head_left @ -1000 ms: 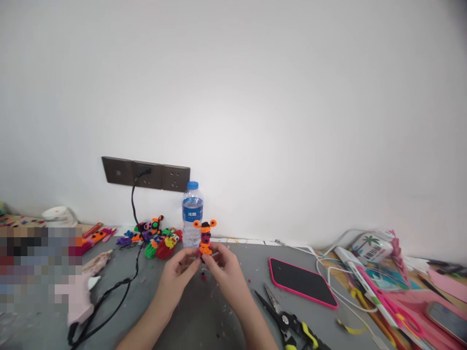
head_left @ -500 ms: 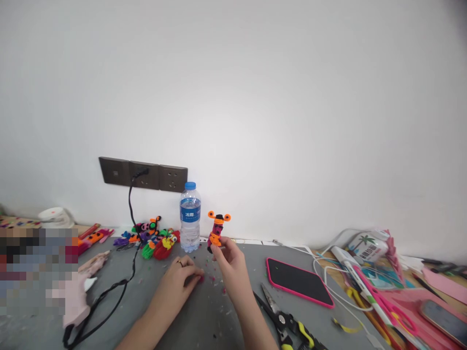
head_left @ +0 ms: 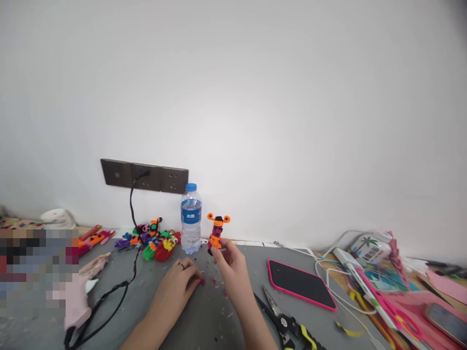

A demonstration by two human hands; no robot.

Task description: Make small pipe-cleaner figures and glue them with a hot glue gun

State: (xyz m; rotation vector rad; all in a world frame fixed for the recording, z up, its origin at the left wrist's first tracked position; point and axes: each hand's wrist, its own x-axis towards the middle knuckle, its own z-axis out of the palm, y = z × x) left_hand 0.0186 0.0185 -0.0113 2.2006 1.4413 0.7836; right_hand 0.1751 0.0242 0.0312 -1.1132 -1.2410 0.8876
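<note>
Between the thumb and fingers of my right hand (head_left: 233, 265) is a small pipe-cleaner figure (head_left: 216, 233), held upright. It is orange, magenta and black, with two curled orange loops with dark centres on top. My left hand (head_left: 180, 282), wearing a ring, rests low over the grey mat (head_left: 207, 323) with its fingers pinched together. A tiny pink fuzzy piece (head_left: 203, 281) shows at those fingertips. Small coloured scraps are scattered on the mat around both hands.
Behind my hands stands a water bottle (head_left: 191, 221), beside several pipe-cleaner figures (head_left: 166, 245). A corded pink glue gun (head_left: 77, 301) lies at left. On the right are pliers (head_left: 283, 321), a pink-cased phone (head_left: 302, 285), white cables (head_left: 332, 291) and pink scissors (head_left: 401, 316).
The whole view has shifted slightly, so everything sits a little lower and further right. Both hands keep nearly the same pose, and the figure stays in my right hand.
</note>
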